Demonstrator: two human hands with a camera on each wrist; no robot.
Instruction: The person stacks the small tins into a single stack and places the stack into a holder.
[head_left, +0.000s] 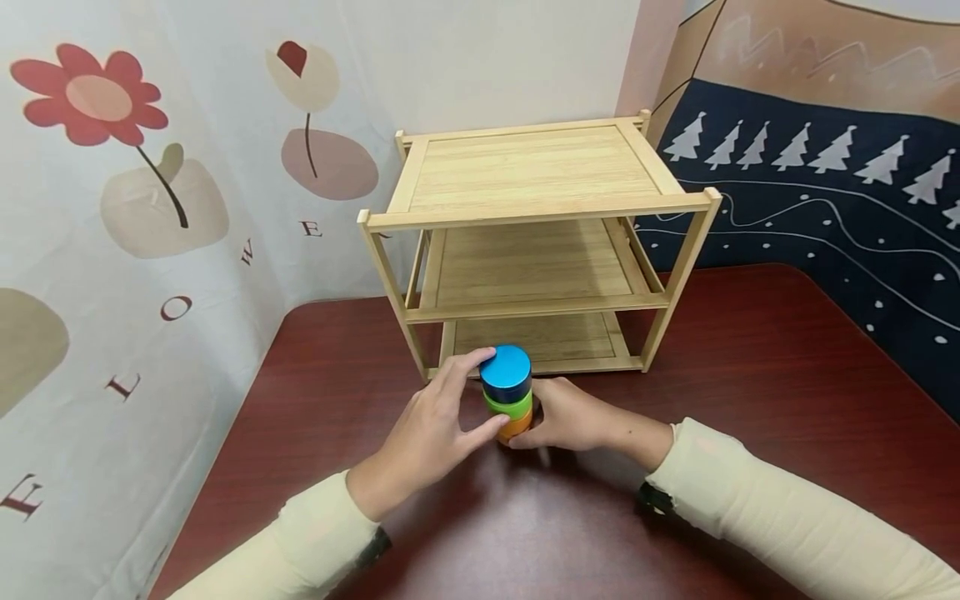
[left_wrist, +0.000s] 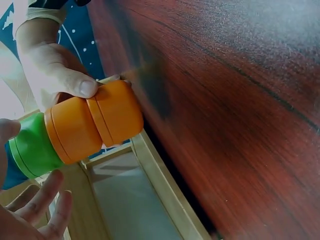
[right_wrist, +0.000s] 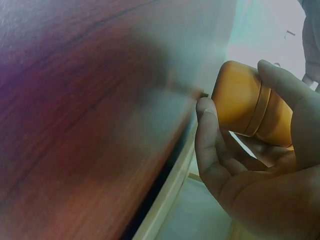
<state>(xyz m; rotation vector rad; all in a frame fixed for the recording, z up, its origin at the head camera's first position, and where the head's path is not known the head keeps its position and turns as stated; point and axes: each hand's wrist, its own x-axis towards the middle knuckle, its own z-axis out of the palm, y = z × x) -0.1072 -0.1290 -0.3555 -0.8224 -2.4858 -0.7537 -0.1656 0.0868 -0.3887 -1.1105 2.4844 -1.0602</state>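
Observation:
A column of stacked round jars [head_left: 516,404] stands upright between both hands, in front of the wooden shelf. Its top is a blue lid [head_left: 507,367] with a dark side, above a green jar [left_wrist: 35,142] and an orange jar [left_wrist: 117,112] at the bottom. My left hand [head_left: 433,417] holds the upper part, index finger at the blue lid and thumb near the green-orange seam. From the other side my right hand [head_left: 573,414] grips the orange jar; in the right wrist view its thumb lies along the side and a fingertip [right_wrist: 206,111] reaches the bottom edge.
A three-tier light wooden shelf [head_left: 536,214] stands at the back of the dark red table [head_left: 315,400], close behind the jars. A flower-printed cloth [head_left: 247,100] hangs at left and back; a dark cloth with white trees [head_left: 810,200] hangs at right.

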